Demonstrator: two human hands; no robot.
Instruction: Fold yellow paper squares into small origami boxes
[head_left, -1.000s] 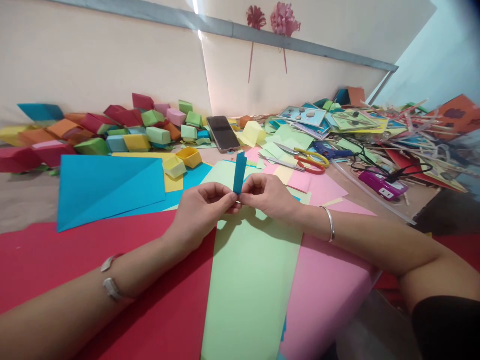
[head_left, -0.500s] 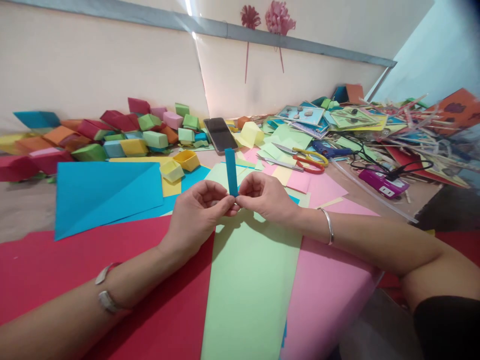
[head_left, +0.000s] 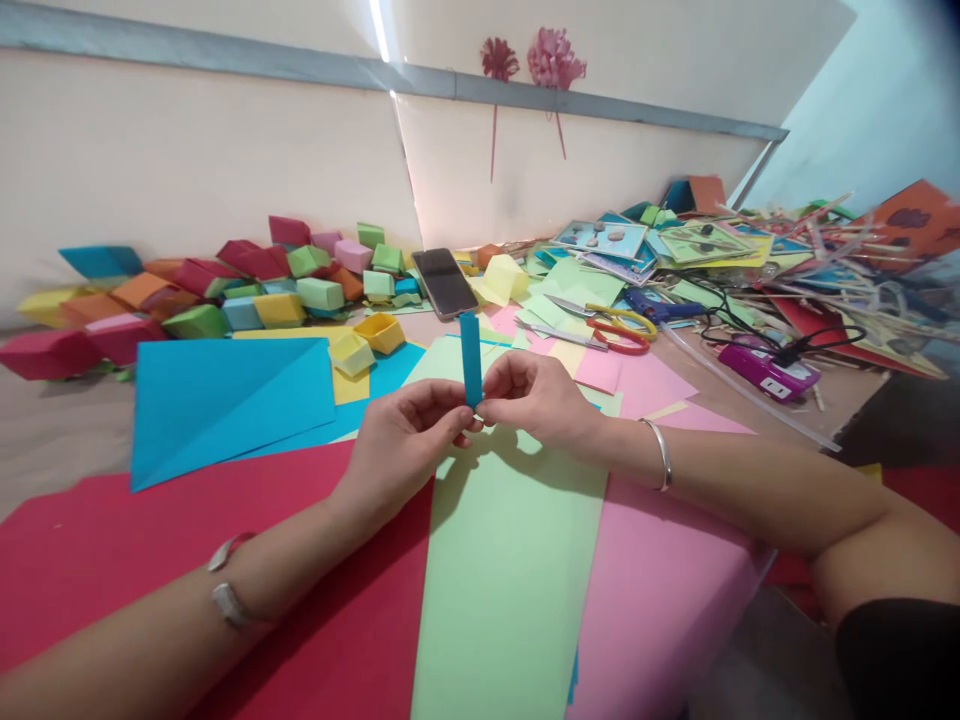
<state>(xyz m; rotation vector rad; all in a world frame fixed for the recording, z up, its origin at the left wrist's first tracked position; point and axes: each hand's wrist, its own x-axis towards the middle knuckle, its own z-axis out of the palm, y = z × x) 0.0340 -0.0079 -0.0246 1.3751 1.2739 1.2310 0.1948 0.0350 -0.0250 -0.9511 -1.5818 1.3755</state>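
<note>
A narrow blue paper strip (head_left: 470,358) stands upright between my hands, pinched at its lower end. My left hand (head_left: 412,425) grips it from the left with thumb and forefinger. From the right, my right hand (head_left: 532,400) pinches the same lower end, its fingertips close to the left ones. The strip's bottom is hidden by my fingers. Beneath both hands lies a long light green paper sheet (head_left: 510,580), with a red sheet (head_left: 322,600) on the left and a pink sheet (head_left: 652,600) on the right.
Blue sheets (head_left: 232,400) lie left, beside small yellow paper boxes (head_left: 379,332). Folded paper boxes (head_left: 262,262) pile up behind. A phone (head_left: 444,283), scissors (head_left: 619,335), a blue glue gun (head_left: 664,305) and a purple power strip (head_left: 769,372) lie farther back.
The view has shifted slightly, so everything sits a little lower in the picture. My hands keep their pinch on the blue strip, which stays upright.
</note>
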